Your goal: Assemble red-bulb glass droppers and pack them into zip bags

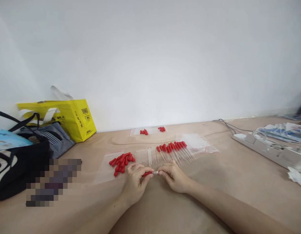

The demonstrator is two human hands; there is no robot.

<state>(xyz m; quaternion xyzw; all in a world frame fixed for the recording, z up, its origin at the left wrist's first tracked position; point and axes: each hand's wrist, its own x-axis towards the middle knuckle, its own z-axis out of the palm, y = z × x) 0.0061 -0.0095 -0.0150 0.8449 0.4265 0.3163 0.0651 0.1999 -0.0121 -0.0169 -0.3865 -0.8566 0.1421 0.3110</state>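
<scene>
Between the fingers and thumb of my left hand (pixel 136 182) is a red rubber bulb (pixel 147 174). My right hand (pixel 174 177) pinches a clear dropper tube (pixel 155 173), whose end meets the bulb's open end; how far it sits inside I cannot tell. Just beyond my left hand, loose red bulbs (pixel 121 161) lie heaped on a clear plastic bag (pixel 105 169). A row of bare clear tubes (pixel 147 156) lies past my fingertips. To its right, several droppers with red bulbs fitted (pixel 173 148) are lined up side by side, slanting.
More red bulbs (pixel 144 132) lie on a clear bag near the wall. Flat plastic bags (pixel 194 143) are behind the droppers. At left stand a yellow bag (pixel 79 120), a striped pouch (pixel 55 139) and a black bag (pixel 23 169). A power strip (pixel 265 149) with cables lies right.
</scene>
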